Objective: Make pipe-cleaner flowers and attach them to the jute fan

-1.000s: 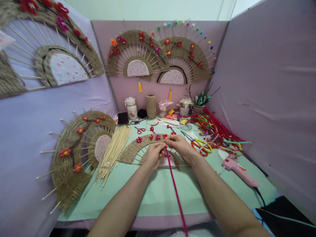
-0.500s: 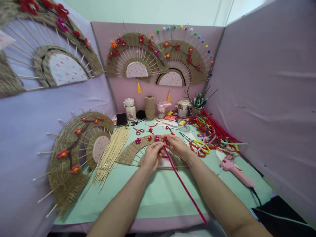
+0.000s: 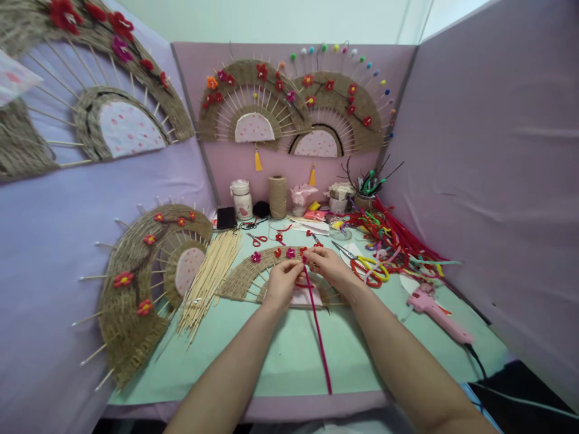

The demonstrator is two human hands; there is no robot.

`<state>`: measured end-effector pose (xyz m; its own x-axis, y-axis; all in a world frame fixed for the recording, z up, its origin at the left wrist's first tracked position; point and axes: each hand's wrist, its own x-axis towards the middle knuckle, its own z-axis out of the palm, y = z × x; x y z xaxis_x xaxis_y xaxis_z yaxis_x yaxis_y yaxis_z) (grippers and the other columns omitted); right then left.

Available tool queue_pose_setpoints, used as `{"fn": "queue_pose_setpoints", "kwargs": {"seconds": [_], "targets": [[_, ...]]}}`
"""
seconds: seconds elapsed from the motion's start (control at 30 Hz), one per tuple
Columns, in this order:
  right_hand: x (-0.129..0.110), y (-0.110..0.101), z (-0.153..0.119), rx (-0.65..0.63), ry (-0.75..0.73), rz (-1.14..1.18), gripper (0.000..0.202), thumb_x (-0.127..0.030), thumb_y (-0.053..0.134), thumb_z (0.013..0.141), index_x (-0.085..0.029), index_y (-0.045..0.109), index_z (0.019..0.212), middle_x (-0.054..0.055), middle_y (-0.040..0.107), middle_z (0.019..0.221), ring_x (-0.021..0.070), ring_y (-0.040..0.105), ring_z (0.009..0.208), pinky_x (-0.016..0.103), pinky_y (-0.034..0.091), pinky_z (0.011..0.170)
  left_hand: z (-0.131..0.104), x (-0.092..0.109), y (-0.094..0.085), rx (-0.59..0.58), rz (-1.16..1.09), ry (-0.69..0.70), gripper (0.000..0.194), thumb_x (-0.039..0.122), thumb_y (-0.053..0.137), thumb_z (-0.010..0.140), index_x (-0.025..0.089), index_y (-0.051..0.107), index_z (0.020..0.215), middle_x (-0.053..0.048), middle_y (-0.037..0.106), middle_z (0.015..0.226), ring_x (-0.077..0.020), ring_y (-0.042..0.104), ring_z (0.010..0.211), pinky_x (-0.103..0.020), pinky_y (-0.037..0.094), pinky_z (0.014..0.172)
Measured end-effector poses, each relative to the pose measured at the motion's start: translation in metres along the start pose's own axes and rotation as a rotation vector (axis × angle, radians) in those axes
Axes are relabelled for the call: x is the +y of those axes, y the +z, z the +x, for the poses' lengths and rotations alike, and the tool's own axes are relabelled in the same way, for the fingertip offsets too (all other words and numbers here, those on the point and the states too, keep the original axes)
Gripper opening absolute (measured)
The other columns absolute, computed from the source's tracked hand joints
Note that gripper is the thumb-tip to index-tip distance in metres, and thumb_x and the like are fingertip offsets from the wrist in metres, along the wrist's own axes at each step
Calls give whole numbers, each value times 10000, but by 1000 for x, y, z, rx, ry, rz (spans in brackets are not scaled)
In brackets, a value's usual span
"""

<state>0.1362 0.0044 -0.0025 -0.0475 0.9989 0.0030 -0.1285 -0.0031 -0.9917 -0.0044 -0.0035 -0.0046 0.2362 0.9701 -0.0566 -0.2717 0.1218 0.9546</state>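
A magenta pipe cleaner (image 3: 318, 331) hangs down from between my two hands, its upper end pinched and partly hidden by the fingers. My left hand (image 3: 284, 281) is closed at that upper end, thumb against forefinger. Close beside it, my right hand (image 3: 326, 265) also pinches the pipe cleaner. Under and behind both hands lies a twine-wrapped fan (image 3: 242, 274) with thin wooden ribs and a pale half-round centre. Small fuzzy flowers (image 3: 256, 257) in red and magenta sit along its upper band.
Left of the fan lies a bundle of thin sticks (image 3: 212, 280). Small red scissors (image 3: 257, 240), larger scissors (image 3: 368, 271), a pink glue gun (image 3: 441, 316) with a cord and a heap of coloured pipe cleaners (image 3: 398, 235) surround it. A twine spool (image 3: 277, 198) and white jar (image 3: 242, 200) stand behind.
The hanging end of the pipe cleaner has swung left and now hangs more upright. My hands stay together, with a small shift of the fingers. The view has moved slightly.
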Motion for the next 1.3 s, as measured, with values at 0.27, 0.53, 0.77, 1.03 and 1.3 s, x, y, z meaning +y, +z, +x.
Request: {"fn": "queue_pose_setpoints", "kwargs": {"seconds": [0.27, 0.53, 0.77, 1.03, 1.3], "targets": [[-5, 1, -6, -54, 50, -98, 347, -502, 643, 678, -162, 593, 730, -23, 538, 627, 85, 458, 569, 215, 340, 519, 5, -4, -4, 40, -35, 2, 266, 294, 719, 596, 127, 678, 799, -30, 641, 659, -87, 553, 560, -203, 436, 556], [-3, 4, -6, 4, -33, -154, 349, -513, 625, 688, -167, 598, 724, 5, 574, 646, 93, 461, 556, 225, 343, 500, 6, -5, -6, 69, 60, 58, 249, 309, 705, 608, 141, 651, 784, -20, 625, 676, -81, 498, 542, -182, 349, 478], [-3, 4, -7, 24, -87, -244, 310, -476, 634, 692, -169, 607, 727, -27, 512, 568, 77, 390, 500, 221, 299, 472, 3, -3, -4, 53, 125, 29, 227, 288, 695, 617, 143, 645, 784, -22, 619, 700, -98, 526, 615, -196, 393, 549], [-4, 5, -7, -24, 9, -10, 362, -527, 619, 701, -167, 598, 734, -27, 524, 603, 74, 430, 531, 205, 319, 495, 4, 2, -5, -8, -46, -105, 252, 299, 726, 592, 132, 631, 756, 1, 565, 619, -66, 483, 528, -169, 329, 461], [-7, 4, -10, -108, 103, 182, 277, -350, 764, 600, -193, 642, 793, -15, 616, 739, 101, 541, 670, 215, 381, 578, 0, 11, -4, -83, -232, -201, 295, 280, 778, 543, 129, 638, 754, 8, 544, 629, -49, 484, 545, -149, 340, 465]]}}
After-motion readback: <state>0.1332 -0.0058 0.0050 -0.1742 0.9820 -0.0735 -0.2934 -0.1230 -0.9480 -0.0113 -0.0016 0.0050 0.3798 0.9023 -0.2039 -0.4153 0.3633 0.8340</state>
